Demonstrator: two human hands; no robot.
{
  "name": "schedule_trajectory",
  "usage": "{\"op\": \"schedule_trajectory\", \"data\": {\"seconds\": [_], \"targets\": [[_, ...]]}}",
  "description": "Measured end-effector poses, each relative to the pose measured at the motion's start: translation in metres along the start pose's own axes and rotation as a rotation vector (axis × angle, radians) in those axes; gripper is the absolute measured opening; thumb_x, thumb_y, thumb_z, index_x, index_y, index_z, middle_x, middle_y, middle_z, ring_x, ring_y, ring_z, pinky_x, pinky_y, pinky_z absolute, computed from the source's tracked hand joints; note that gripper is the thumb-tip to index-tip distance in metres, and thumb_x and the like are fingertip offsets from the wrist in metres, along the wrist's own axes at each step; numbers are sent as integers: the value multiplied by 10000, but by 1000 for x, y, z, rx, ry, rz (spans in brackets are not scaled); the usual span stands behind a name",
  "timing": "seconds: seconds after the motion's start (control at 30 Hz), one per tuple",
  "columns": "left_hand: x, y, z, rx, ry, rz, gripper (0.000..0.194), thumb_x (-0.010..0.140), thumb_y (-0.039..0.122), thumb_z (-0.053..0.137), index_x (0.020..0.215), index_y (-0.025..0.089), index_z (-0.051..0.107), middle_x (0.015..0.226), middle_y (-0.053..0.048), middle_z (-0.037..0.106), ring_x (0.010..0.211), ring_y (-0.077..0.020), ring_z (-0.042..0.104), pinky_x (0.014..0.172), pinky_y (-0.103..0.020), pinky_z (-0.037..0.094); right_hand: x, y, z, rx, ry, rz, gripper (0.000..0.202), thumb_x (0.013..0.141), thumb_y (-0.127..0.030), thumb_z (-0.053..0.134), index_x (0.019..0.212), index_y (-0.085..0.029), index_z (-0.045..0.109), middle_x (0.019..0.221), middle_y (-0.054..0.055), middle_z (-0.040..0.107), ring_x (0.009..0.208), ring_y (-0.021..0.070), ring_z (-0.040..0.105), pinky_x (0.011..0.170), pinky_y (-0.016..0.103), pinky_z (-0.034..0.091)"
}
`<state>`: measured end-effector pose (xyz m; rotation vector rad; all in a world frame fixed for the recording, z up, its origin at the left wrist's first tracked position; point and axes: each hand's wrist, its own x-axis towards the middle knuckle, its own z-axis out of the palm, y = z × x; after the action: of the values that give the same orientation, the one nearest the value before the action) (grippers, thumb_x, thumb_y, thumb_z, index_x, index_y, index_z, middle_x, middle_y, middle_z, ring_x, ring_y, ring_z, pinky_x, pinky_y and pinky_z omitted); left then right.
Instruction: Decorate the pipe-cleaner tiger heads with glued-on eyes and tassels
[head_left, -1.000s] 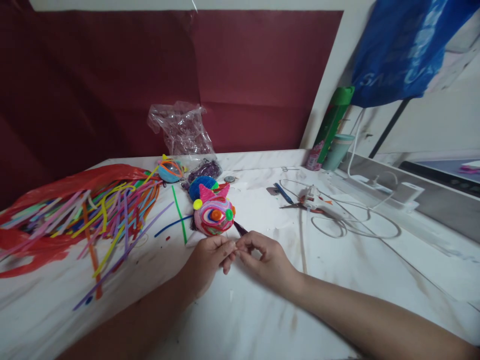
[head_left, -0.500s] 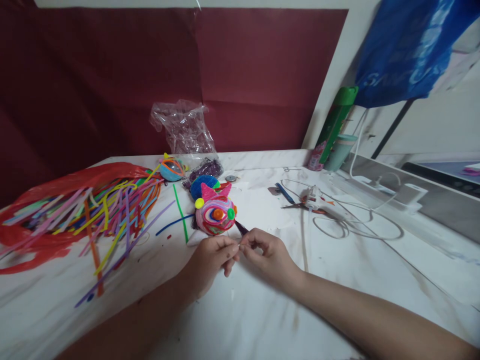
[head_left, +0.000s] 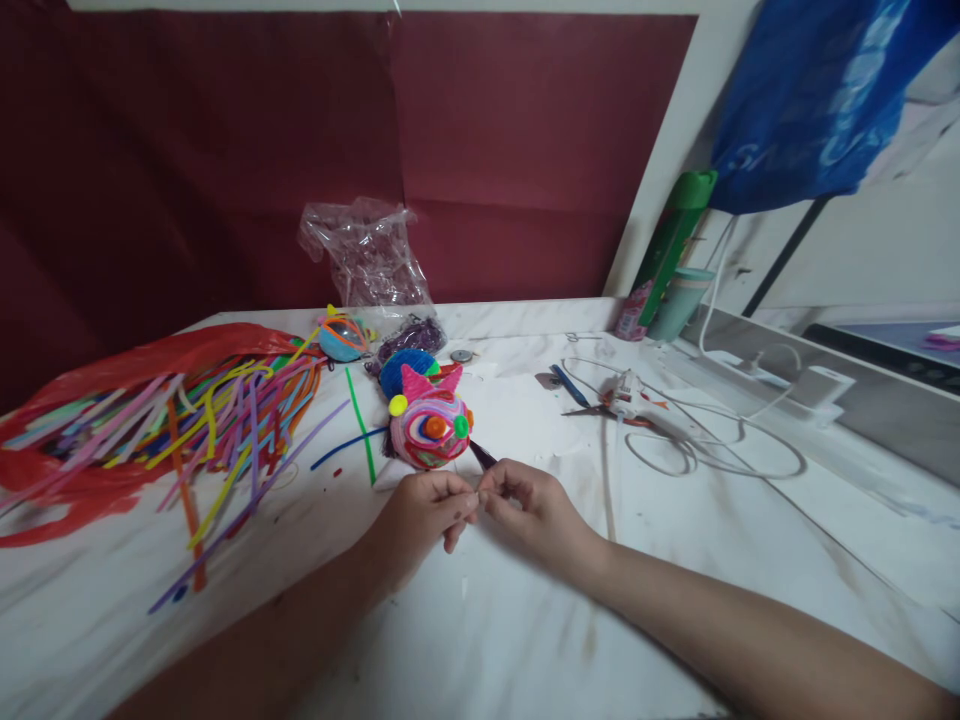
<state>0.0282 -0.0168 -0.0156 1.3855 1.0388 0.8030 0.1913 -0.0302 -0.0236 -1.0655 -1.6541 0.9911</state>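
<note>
My left hand (head_left: 427,515) and my right hand (head_left: 536,505) meet fingertip to fingertip over the table, both closed in a pinch. Whatever lies between the fingertips is too small to name. Just beyond them sits a round craft ball (head_left: 431,430) wound in pink, red and purple pipe cleaners, with pink pointed ears, an orange and white eye and a green dot. A dark pointed piece (head_left: 482,456) sticks out between the ball and my right hand. Behind the ball rests a blue coiled disc (head_left: 409,371).
At left, a red plastic bag (head_left: 90,390) spills many coloured pipe cleaners (head_left: 240,400). A green pipe cleaner (head_left: 361,430) lies near the ball. Further right are a blue-handled tool (head_left: 570,386), scissors (head_left: 589,411), a white glue gun (head_left: 628,395) with its cord, and a power strip (head_left: 780,390).
Almost nothing differs. Both hands stay pinched together in the same place, with only a very slight shift of the fingers.
</note>
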Motion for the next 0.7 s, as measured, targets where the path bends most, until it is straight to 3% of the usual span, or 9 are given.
{"op": "schedule_trajectory", "data": {"seconds": [0.07,0.13,0.23,0.3,0.43,0.6,0.7], "targets": [[-4,6,-2,93,94,46,189,705,313,561,570,183,535,416,56,437,375,-76,350,418,-226,282,1,0,0,54,6,35,99,785,-265,554,734,-180,560,645,-10,572,594,112,501,569,241,400],[-7,13,-7,213,324,189,151,712,308,575,618,193,548,493,45,478,447,-95,416,472,-232,350,2,-1,-1,92,23,66,124,772,-294,562,730,-179,549,624,-19,538,572,107,472,555,243,387],[-4,20,-21,360,684,478,134,719,297,612,812,206,581,737,3,564,709,-146,544,705,-269,454,3,-5,-7,62,53,71,149,763,-320,573,734,-175,554,635,-14,528,587,111,469,565,247,387],[3,19,-33,441,790,569,264,697,288,644,936,206,566,913,-35,574,875,-186,561,832,-314,452,3,-10,-12,5,80,41,152,777,-323,568,743,-175,564,658,-2,549,616,120,490,582,251,400],[18,8,-45,504,755,529,482,648,294,699,1088,211,521,1107,-83,554,1064,-263,537,935,-406,426,9,-20,-22,-143,110,-62,146,820,-300,532,743,-183,574,686,21,597,653,141,533,589,258,423],[35,-8,-38,357,655,506,662,623,278,739,1213,212,447,1249,-114,523,1179,-282,497,981,-422,401,28,-21,-22,-255,96,-213,103,833,-238,495,765,-199,561,874,61,627,699,147,555,560,256,445],[42,-13,-36,292,652,497,805,615,290,751,1313,212,359,1303,-138,495,1199,-285,487,970,-430,411,45,-17,-18,-289,145,-293,82,818,-220,510,759,-202,564,960,77,630,807,173,572,644,288,478]]}}
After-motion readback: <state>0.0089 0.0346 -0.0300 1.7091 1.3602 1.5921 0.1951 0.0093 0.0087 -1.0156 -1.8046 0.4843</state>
